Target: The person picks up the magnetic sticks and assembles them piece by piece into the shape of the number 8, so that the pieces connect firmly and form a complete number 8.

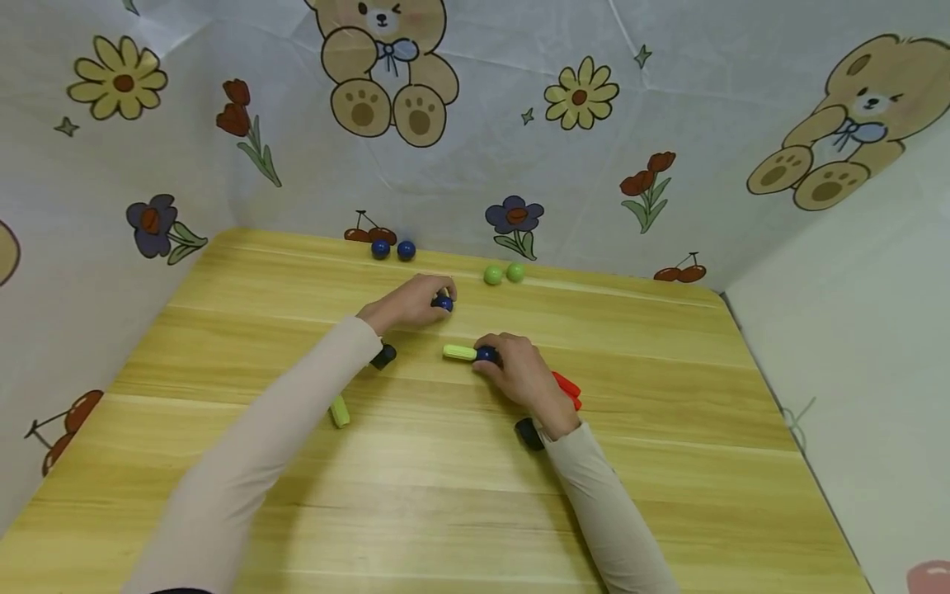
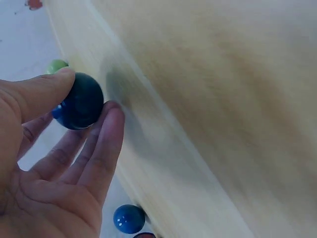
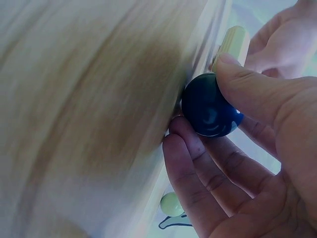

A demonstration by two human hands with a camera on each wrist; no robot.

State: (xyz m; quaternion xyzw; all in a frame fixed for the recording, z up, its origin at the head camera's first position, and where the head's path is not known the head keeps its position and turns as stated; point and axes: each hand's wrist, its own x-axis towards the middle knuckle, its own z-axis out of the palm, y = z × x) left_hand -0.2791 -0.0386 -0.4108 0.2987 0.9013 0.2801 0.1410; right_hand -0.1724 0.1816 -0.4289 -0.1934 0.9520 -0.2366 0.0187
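My left hand [image 1: 410, 302] pinches a dark blue ball [image 2: 81, 101] between thumb and fingertips, low over the wooden table. A bit of yellow shows beside this ball in the head view. Closer to the middle, my right hand [image 1: 519, 371] grips another dark blue ball [image 3: 208, 105] by thumb and fingers. A yellow-green ridged stick [image 1: 460, 353] extends leftward from that ball, its end right at the ball. In the right wrist view the same stick [image 3: 236, 44] rises past the thumb.
Two blue balls [image 1: 406, 250] and two green balls [image 1: 493, 275] sit along the table's back edge. A black piece [image 1: 384, 356] and a yellow-green stick [image 1: 339, 411] lie by the left forearm. Red sticks [image 1: 566, 384] and a black cylinder [image 1: 529, 434] lie around the right wrist.
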